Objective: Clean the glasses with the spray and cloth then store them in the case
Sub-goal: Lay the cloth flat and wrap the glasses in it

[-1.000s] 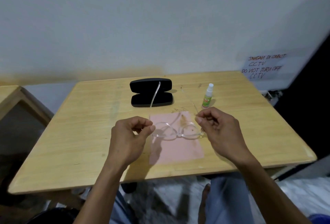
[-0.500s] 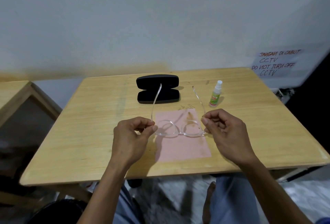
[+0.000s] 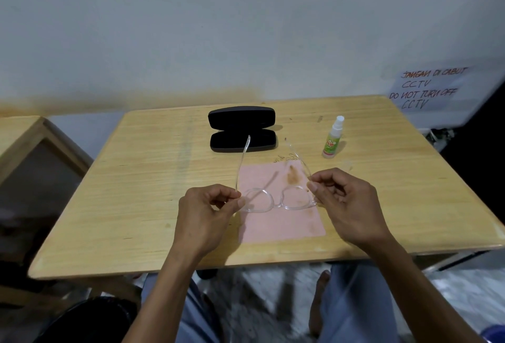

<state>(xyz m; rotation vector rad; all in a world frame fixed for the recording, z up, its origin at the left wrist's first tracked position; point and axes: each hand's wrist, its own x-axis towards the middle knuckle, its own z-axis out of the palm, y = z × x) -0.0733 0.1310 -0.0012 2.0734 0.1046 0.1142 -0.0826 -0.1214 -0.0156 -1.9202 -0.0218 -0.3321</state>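
Clear glasses held above the pink cloth, temples open toward 12 o'clock. Pinched at each hinge by left hand and right hand, fingers curled. Open black case at 12 o'clock of the cloth, spray bottle at 1 o'clock.

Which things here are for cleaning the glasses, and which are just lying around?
For the job: glasses, pink cloth, spray bottle, open black case.
Just around: paper sign on the wall, second table at the left.
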